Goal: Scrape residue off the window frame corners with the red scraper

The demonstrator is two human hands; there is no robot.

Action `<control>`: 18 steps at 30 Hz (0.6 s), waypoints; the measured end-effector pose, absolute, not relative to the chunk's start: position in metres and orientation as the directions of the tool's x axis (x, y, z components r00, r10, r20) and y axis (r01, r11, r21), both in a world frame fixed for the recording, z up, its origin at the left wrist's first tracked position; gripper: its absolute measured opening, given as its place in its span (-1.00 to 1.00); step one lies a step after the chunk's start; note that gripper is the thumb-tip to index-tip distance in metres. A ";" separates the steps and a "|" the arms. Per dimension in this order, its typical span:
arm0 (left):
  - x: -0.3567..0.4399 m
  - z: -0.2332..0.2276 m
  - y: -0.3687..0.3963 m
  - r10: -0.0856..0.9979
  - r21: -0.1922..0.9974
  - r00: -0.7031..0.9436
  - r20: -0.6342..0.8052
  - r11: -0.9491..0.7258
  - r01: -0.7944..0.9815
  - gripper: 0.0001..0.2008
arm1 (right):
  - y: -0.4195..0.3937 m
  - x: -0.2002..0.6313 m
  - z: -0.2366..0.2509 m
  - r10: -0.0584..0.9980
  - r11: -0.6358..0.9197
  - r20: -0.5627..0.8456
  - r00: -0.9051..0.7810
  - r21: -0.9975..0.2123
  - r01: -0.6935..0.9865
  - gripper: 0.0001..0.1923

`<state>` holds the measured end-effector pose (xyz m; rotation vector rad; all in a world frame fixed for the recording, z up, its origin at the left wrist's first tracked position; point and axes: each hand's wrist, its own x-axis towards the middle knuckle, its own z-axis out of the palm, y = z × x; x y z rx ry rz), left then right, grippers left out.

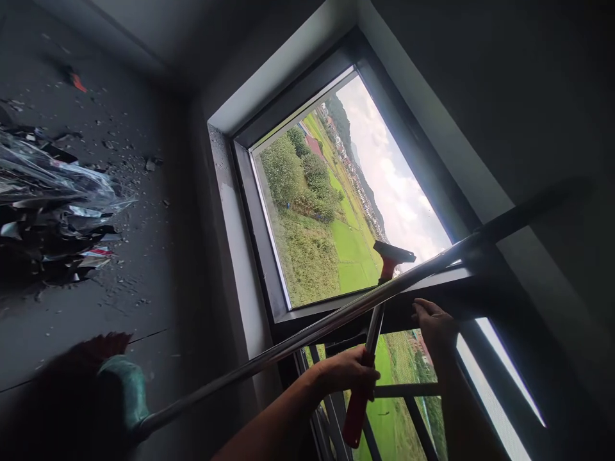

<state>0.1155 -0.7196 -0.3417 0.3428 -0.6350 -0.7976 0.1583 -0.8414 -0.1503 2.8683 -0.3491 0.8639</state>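
My left hand (pixel 353 372) is wrapped round the dark red grip of a window squeegee (pixel 355 416). The squeegee's head points up toward the window (pixel 307 250), and its blade lies over the lower edge of the pane. Whether the blade touches the glass, I cannot tell. Close to the dark frame bar below the pane is my right hand (pixel 436 323), fingers stretched out and nothing visible in them. Across the view runs the metal pole of a broom (pixel 307 330), in front of the squeegee's shaft. Its green head (pixel 125 387) with dark red bristles is at lower left.
On the grey floor (pixel 139 256) at left lies a heap of plastic wrap and scraps (pixel 62 192) amid scattered debris. A small orange-red object (pixel 77 81) lies farther up. A second glazed opening with dark bars (pixel 408 389) is below the window.
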 end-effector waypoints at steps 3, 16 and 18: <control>0.114 -0.342 -0.723 -0.763 0.511 0.508 0.399 0.645 0.568 -0.56 | -0.850 0.167 -0.144 -0.074 -0.958 0.660 0.748 0.162 -0.238 -0.57; 0.112 -0.344 -0.726 -0.800 0.586 0.475 0.368 0.596 0.549 -0.71 | -0.847 0.187 -0.132 0.488 -0.268 0.273 0.829 0.951 -0.156 -0.73; 0.113 -0.344 -0.727 -0.802 0.583 0.469 0.369 0.593 0.555 -0.76 | -0.851 0.191 -0.128 0.520 -0.222 0.220 0.825 0.968 -0.118 -0.77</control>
